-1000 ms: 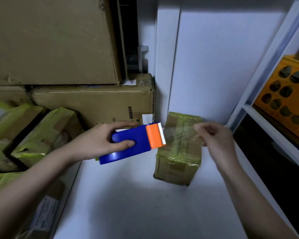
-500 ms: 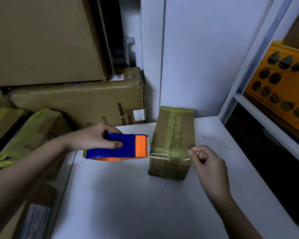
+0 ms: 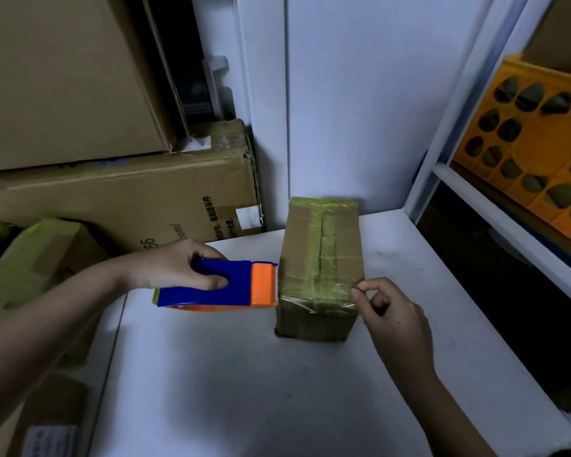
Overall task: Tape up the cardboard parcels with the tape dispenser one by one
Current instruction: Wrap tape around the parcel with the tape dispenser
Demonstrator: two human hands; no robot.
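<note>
The left hand (image 3: 178, 268) is gripping the blue-and-orange tape dispenser (image 3: 216, 285) just left of the cardboard parcel (image 3: 322, 258) standing mid-table, while the right hand (image 3: 388, 311) is pinching the clear tape's (image 3: 297, 300) free end at the parcel's right edge, apparently keeping the strip taut across its near end.

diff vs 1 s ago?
The tape strip, stretched in the air a second ago, now lies across the parcel top at its near edge. The left hand lowered the tape dispenser beside the parcel; the right hand came down, pinching the tape end. Both grips and the parcel stayed.
</note>
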